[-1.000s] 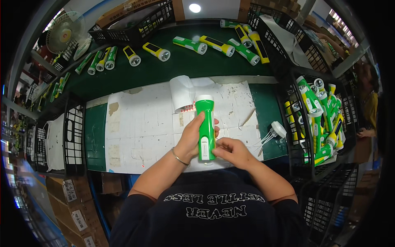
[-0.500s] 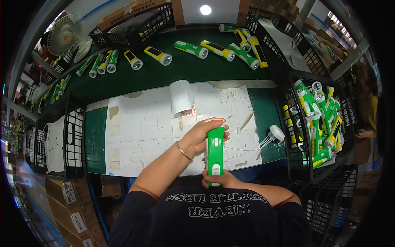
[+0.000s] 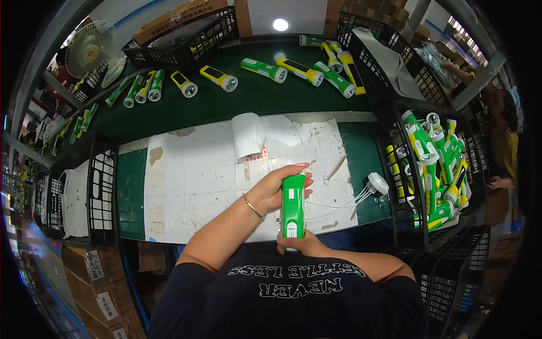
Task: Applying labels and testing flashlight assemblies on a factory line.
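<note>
A green flashlight (image 3: 292, 208) with a white switch is held upright in front of my chest, its head end pointing away from me. My left hand (image 3: 274, 187) wraps round its far end, with a bangle on that wrist. My right hand (image 3: 300, 244) grips the near end, the thumb lying by the switch. A round bright spot (image 3: 280, 25) shows on the pale board (image 3: 305, 14) at the back. Just beyond my hands, a curled white sheet (image 3: 247, 135) stands on the paper-covered worktop (image 3: 192, 186).
Green and yellow flashlights (image 3: 263, 70) lie along the far green surface. At right, a black crate (image 3: 480, 195) is heaped with more; a white round device with cables (image 3: 377, 183) is beside it. Another black crate (image 3: 101, 186) stands left. A fan (image 3: 91, 48) is back left.
The flashlight has shifted very slightly left and away from me, both hands still on it. A faint second light spot now shows among the far flashlights, and a glow lies on the worktop paper.
</note>
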A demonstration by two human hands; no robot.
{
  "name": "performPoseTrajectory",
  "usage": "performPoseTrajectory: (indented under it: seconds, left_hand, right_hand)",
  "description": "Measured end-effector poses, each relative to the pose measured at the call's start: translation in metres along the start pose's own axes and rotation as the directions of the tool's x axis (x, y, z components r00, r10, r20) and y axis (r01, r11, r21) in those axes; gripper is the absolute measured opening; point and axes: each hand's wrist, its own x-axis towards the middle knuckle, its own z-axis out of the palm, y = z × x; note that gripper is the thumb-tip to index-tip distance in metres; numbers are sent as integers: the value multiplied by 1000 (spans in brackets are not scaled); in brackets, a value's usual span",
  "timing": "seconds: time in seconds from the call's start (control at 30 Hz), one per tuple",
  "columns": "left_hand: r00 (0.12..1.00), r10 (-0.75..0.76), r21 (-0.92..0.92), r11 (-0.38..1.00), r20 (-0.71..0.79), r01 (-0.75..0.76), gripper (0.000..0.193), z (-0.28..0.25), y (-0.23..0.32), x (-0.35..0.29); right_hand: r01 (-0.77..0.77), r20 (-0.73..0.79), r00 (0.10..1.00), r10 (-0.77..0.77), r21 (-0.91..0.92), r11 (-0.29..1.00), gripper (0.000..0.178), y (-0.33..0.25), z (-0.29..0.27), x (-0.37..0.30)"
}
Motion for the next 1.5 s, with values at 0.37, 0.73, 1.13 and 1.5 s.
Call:
performPoseTrajectory:
  seconds: [0.37,0.73,1.13,1.5]
  left_hand:
    - [994,66,18,998,82,-68,42,4,-17,-19]
    - [980,193,121,975,-46,-186,34,7,-32,-36]
    - [978,201,127,973,-64,-192,29,15,-33,-43]
    - [915,402,317,872,-30,-373,25,11,-10,-38]
  right_hand:
    - [-18,-77,997,21,43,999,18,-15,6,-2]
    - [-140,97,986,133,72,987,33,-31,-12,-5]
    - [-50,3,999,51,-152,987,37,-17,-15,-7]
    - [192,54,735,-676,-972,132,14,-78,-26,-16]
